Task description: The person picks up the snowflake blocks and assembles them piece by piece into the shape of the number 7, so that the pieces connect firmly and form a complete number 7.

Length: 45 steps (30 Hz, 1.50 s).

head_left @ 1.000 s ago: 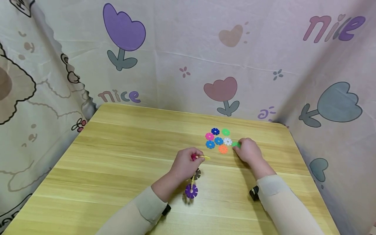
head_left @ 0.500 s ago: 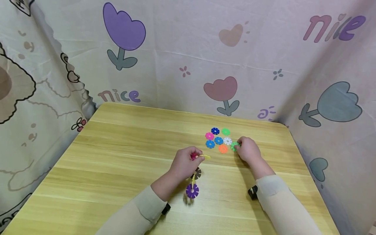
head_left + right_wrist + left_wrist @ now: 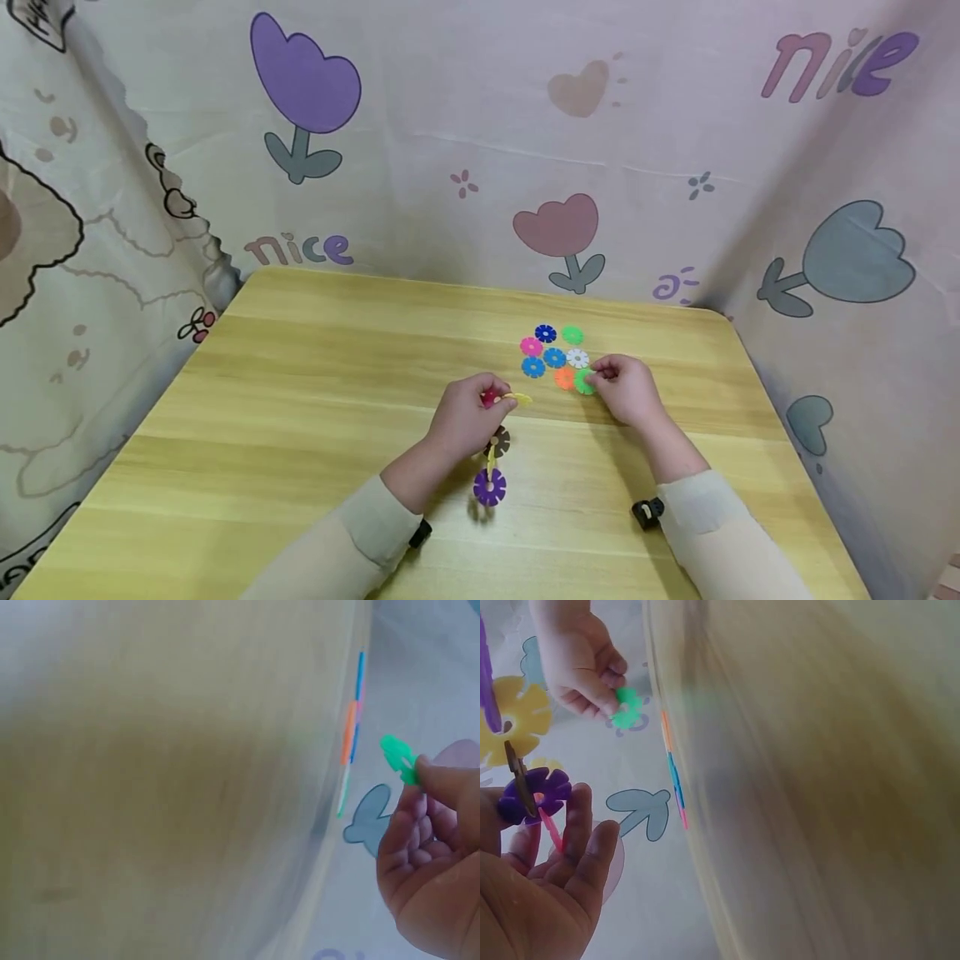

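Note:
My left hand grips a chain of slotted plastic snowflake discs above the table. A purple disc hangs at its lower end, below a yellow disc seen edge-on and a brown disc. Red and yellow discs show at the fingers. In the left wrist view, a purple disc and a large yellow disc appear close up. Between thumb and fingers, my right hand pinches a green snowflake disc; the right wrist view shows this green disc lifted off the table.
Loose discs lie flat towards the back right of the wooden table: an orange disc, a white disc, a pink disc, another green disc and several blue ones. A printed curtain hangs behind the table.
My right hand has picked up the green disc from beside the white one and brought it slightly left and nearer. The left hand stays almost still with its chain.

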Available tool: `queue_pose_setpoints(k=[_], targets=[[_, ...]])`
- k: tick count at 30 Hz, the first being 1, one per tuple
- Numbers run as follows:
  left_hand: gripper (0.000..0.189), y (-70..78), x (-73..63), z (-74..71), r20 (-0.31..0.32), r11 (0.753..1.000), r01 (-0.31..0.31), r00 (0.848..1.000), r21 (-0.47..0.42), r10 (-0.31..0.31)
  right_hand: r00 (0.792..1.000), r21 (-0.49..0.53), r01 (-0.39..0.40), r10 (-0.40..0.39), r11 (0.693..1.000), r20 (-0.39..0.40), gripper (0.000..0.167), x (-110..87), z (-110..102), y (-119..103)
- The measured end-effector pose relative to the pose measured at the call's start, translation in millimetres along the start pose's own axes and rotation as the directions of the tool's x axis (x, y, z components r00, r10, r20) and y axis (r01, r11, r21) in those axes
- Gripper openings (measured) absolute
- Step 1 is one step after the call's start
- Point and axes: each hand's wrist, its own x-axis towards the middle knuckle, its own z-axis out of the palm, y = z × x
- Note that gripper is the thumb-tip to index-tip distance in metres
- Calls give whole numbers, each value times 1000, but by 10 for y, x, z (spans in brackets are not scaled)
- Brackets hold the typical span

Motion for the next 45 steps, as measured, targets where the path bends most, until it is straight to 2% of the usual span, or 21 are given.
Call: queue_pose_setpoints(k=[4,8,17,22,32,39,45], targets=[[7,4,-2,4,-5,1000,-5,1000,15,5,1000,65,22,-21,998,-12,15,-67,-4,-83],[7,24,5,13,-11,1000,1,1000,23,-1,1000,179,13,-13,984,1,17,-128,-6,-164],[7,30,13,35,-22,999,18,1000,43,-17,997,402,39,-60,915,40,13,-291,82,-258],[8,15,23,37,-29,998,13,1000,55,-12,996,491,19,-58,871,65,12,-386,158,-353],[8,21,26,28,-43,998,-2,999,64,5,996,553,-27,-27,833,90,18,-444,241,-452],[8,34,18,24,-41,997,-1,999,77,4,996,554,-54,2,831,94,19,-469,280,-486],[8,31,16,23,-40,997,-9,999,82,12,996,559,-51,-3,828,94,21,-485,282,-518]])
